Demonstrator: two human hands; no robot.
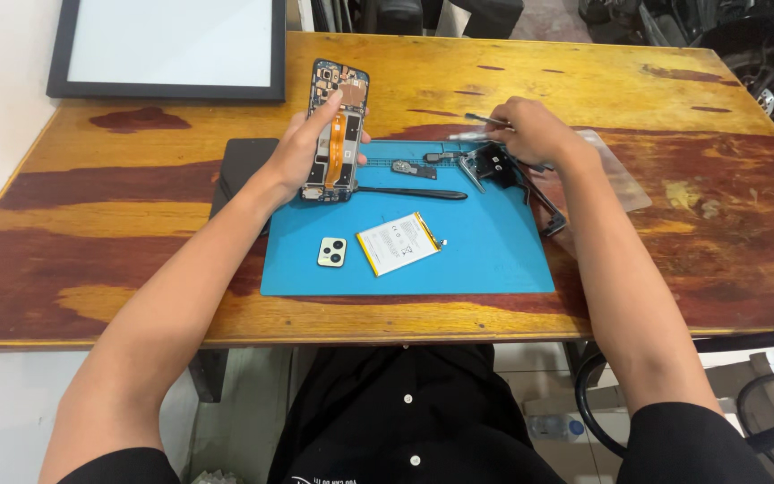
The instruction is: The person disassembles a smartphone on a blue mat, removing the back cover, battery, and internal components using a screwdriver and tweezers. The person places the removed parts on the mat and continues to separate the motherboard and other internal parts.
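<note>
On the blue work mat (pixel 494 260) at the middle of the wooden table (pixel 584 81), a person is taking a phone apart. Their left hand (pixel 302 148) is wrapped around the opened phone (pixel 338 125), holding it tilted up above the mat's far left corner, its circuit boards and orange ribbon facing them. Their right hand (pixel 535 130) hovers over the mat's far right edge, fingers pinched on what looks like thin tweezers (pixel 485 119), though the tool is too slim to be sure. Just below that hand lies a black frame piece (pixel 494 166). A black spudger (pixel 409 192) rests beside the phone. Nearer the person sit a white battery (pixel 399 243) and a pale camera cover (pixel 331 252), close together but apart.
</note>
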